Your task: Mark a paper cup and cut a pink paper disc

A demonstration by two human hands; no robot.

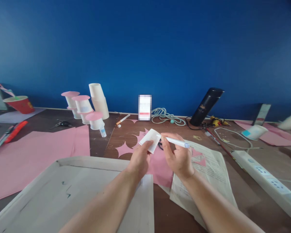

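My left hand (pixel 140 158) is closed around a small white paper cup (pixel 150 139), tilted in front of me. In my right hand (pixel 178 158) I grip a white marker pen (pixel 176 141), its tip end at the cup's side; whether it touches I cannot tell. Under my hands lie pink paper scraps (pixel 160 166) with round pieces cut out. Part of a dark looped object (pixel 160 144) shows between the hands, mostly hidden. Printed paper sheets (pixel 208 171) spread beneath my right forearm.
At the back left, white cups with pink paper discs (pixel 83 105) stand stacked beside taller nested cups (pixel 98 100). A red cup (pixel 20 105), utility knife (pixel 14 132), phone (pixel 145 108), coiled cable (pixel 167 116), black flask (pixel 206 106), power strip (pixel 264 178) and white tray (pixel 87 161) surround the work area.
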